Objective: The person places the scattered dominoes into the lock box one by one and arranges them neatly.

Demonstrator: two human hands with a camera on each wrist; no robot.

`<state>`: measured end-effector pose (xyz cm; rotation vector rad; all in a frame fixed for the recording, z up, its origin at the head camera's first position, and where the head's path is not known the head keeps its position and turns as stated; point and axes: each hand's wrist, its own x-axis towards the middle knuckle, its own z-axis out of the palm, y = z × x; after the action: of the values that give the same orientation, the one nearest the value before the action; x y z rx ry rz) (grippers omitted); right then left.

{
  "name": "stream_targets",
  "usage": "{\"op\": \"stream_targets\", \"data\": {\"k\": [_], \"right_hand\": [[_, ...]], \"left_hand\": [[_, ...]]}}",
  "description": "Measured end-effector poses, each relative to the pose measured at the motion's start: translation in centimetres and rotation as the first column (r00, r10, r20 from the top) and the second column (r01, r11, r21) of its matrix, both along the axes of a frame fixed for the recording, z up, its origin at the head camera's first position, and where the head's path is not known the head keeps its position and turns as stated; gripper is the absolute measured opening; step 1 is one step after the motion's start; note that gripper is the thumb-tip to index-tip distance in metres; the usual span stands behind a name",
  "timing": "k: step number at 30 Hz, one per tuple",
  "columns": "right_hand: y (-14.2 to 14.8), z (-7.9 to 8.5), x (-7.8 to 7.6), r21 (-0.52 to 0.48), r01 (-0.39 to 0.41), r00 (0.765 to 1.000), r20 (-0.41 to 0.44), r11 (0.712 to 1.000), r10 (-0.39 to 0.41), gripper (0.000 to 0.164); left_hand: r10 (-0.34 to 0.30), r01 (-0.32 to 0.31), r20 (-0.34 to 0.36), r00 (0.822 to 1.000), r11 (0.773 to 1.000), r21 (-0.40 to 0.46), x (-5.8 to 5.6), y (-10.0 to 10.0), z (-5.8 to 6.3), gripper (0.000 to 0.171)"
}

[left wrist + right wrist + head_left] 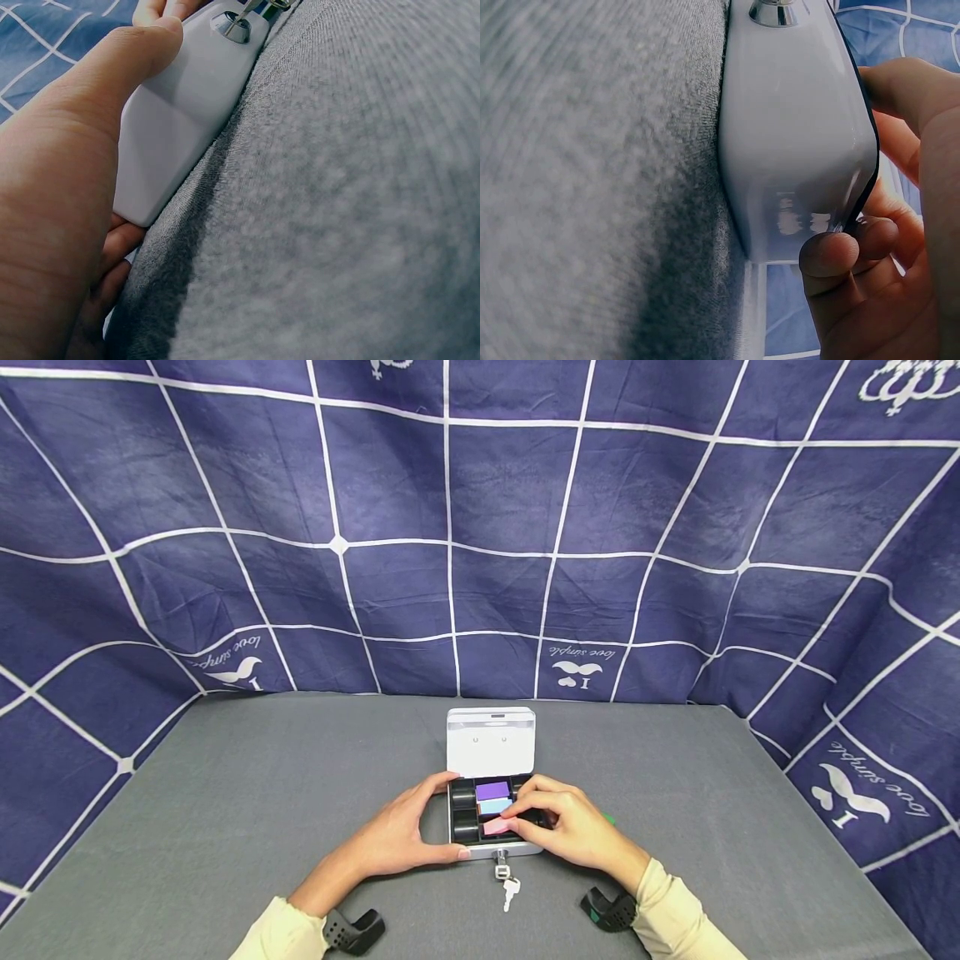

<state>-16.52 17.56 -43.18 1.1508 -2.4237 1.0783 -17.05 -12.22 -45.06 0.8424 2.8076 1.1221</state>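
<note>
A small white cash box (504, 851) stands on the table with its lid (492, 752) raised; a black compartment tray (465, 827) fills it. My left hand (397, 831) grips the box's left side, thumb at the front corner and forefinger at the back. Thumb and forefinger of my right hand (573, 827) pinch a pink rectangular piece (495, 826) in the tray's middle column. Behind it lie a light blue piece (492, 807) and a purple piece (492, 791). In the right wrist view, other right fingers (829, 255) rest at the box's right end. The right compartments are mostly hidden.
Keys (511, 890) hang from the lock (231, 27) on the box's front. A green thing (609, 818) shows partly behind the right hand. Grey cloth covers the table (315, 760), and a blue checked curtain (495, 593) hangs behind it.
</note>
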Motion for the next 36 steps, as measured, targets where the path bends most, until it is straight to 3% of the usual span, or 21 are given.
{"op": "stream_targets", "data": {"k": [36], "right_hand": [[-0.04,-0.13,-0.08,-0.006,0.005,1.000,0.004,1.000,-0.005,0.012]], "left_hand": [[-0.001,0.001,-0.001,1.000,1.000,-0.006,-0.02,0.03,0.02,0.095]]}}
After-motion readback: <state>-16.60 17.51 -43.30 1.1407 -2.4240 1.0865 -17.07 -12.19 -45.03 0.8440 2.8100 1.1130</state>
